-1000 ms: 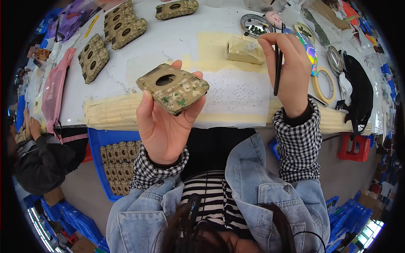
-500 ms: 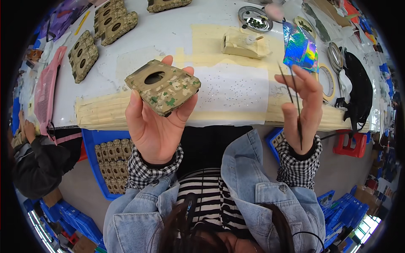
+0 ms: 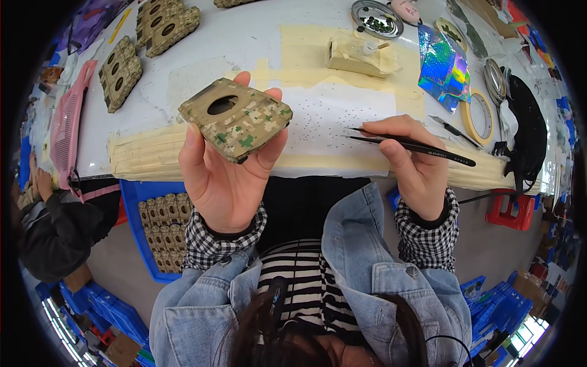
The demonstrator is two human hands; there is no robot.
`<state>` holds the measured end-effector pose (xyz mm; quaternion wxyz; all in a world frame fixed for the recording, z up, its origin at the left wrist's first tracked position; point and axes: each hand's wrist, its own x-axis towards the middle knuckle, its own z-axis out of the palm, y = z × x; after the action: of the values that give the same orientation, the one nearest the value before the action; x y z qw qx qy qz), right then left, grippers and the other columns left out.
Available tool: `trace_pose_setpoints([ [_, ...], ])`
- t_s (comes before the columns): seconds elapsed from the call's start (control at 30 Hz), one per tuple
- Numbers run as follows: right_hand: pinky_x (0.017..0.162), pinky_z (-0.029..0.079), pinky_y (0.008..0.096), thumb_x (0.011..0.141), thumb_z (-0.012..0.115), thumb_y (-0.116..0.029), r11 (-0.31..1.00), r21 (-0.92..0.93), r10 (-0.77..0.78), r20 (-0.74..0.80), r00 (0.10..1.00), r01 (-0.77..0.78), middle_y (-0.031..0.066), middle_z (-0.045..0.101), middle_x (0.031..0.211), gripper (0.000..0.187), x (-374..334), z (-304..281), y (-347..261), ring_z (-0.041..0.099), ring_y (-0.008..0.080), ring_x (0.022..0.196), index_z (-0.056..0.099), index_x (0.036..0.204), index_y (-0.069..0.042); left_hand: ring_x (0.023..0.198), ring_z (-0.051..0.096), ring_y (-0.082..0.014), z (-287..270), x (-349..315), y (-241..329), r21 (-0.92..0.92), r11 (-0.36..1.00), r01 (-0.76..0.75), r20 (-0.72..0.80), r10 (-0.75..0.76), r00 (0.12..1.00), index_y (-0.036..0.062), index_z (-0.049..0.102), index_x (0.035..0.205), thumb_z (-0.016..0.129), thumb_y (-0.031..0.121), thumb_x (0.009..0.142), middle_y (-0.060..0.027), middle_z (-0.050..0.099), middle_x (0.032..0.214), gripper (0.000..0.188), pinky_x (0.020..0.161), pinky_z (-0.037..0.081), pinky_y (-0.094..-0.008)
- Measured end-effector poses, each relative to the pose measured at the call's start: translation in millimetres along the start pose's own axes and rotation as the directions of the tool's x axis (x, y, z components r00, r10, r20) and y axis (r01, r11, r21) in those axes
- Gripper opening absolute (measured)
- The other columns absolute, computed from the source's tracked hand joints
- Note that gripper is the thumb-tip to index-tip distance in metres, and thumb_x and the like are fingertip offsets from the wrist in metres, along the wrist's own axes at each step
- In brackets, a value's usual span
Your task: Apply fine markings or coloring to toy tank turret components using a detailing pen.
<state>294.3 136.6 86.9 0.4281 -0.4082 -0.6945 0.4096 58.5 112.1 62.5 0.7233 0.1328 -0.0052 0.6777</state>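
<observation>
My left hand (image 3: 221, 186) holds up a camouflage-painted model tank hull (image 3: 254, 125), tan with green and brown squares and one round hole in its top. The thumb grips the near left side and fingertips show along the far edge. In my right hand (image 3: 419, 174) is a pair of black tweezers (image 3: 431, 150), pinched between thumb and fingers. Their two tips point left, slightly apart, over a white sheet (image 3: 306, 147) scattered with many tiny specks. Whether a speck sits between the tips is too small to tell.
More camouflage hulls (image 3: 120, 76) stand at the far left; others fill a blue crate (image 3: 131, 214) below the table. A taped block (image 3: 351, 58), a metal dish (image 3: 391, 30) of dark bits, shiny film (image 3: 443, 67), a tape roll (image 3: 469, 116) and a slim knife (image 3: 455, 130) lie beyond.
My right hand has come down and left, and the tweezers have swung from upright to nearly level, tips over the speckled sheet. The hull in my left hand has shifted only slightly.
</observation>
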Motion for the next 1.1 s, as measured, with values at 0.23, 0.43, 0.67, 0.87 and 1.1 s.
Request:
trace_pose_setpoints([
  [0.23,0.067,0.045,0.0217,0.088,0.062,-0.010,0.997,0.036,0.067,-0.004,0.998,-0.066,0.0049,0.063,0.080,0.014,16.1,17.8,-0.1,0.057,0.0093,0.074,0.062,0.090,0.004,0.134,0.022,-0.0393,-0.8,-1.3,1.1,-0.018,1.000,0.015,-0.009,-0.015,1.000,0.0007,0.012,0.143,0.045,0.032,0.095,-0.0188,0.007,0.150,0.066,0.108,0.033,-0.0477],
  [0.43,0.060,0.044,0.0198,0.087,0.062,-0.009,0.995,0.058,0.085,-0.035,0.996,-0.083,0.0060,0.062,0.077,0.013,18.9,27.0,13.1,0.056,0.0079,0.070,0.063,0.087,0.004,0.134,0.023,-0.0389,-2.3,-2.7,1.0,-0.022,1.000,0.009,-0.038,-0.010,0.999,0.0006,0.013,0.143,0.044,0.032,0.095,-0.0189,0.008,0.150,0.065,0.108,0.033,-0.0475],
  [0.67,0.060,0.044,0.0211,0.086,0.064,-0.009,0.998,0.039,0.056,-0.077,0.995,-0.053,0.0061,0.060,0.077,0.012,20.0,27.9,14.6,0.056,0.0103,0.068,0.064,0.087,0.003,0.134,0.024,-0.0389,-3.6,-0.9,1.5,-0.036,0.999,0.023,-0.029,-0.024,0.999,0.0004,0.014,0.143,0.044,0.032,0.095,-0.0191,0.009,0.150,0.065,0.108,0.034,-0.0475],
  [0.87,0.061,0.045,0.0221,0.086,0.064,-0.009,0.998,0.028,0.056,-0.083,0.995,-0.054,0.0068,0.061,0.078,0.012,20.0,28.4,17.7,0.057,0.0119,0.069,0.064,0.086,0.003,0.134,0.024,-0.0392,-5.8,-1.0,2.6,-0.049,0.999,0.021,-0.030,-0.023,0.999,0.0004,0.015,0.143,0.045,0.032,0.095,-0.0193,0.010,0.150,0.065,0.107,0.034,-0.0478],
  [1.1,0.062,0.046,0.0224,0.086,0.064,-0.008,0.998,0.028,0.065,-0.078,0.995,-0.063,0.0074,0.062,0.078,0.012,20.2,28.7,16.6,0.059,0.0123,0.070,0.064,0.086,0.003,0.134,0.024,-0.0394,-6.4,-1.0,1.7,-0.047,0.999,0.013,-0.033,-0.014,0.999,0.0002,0.015,0.143,0.046,0.032,0.095,-0.0198,0.010,0.150,0.065,0.107,0.035,-0.0477],
])
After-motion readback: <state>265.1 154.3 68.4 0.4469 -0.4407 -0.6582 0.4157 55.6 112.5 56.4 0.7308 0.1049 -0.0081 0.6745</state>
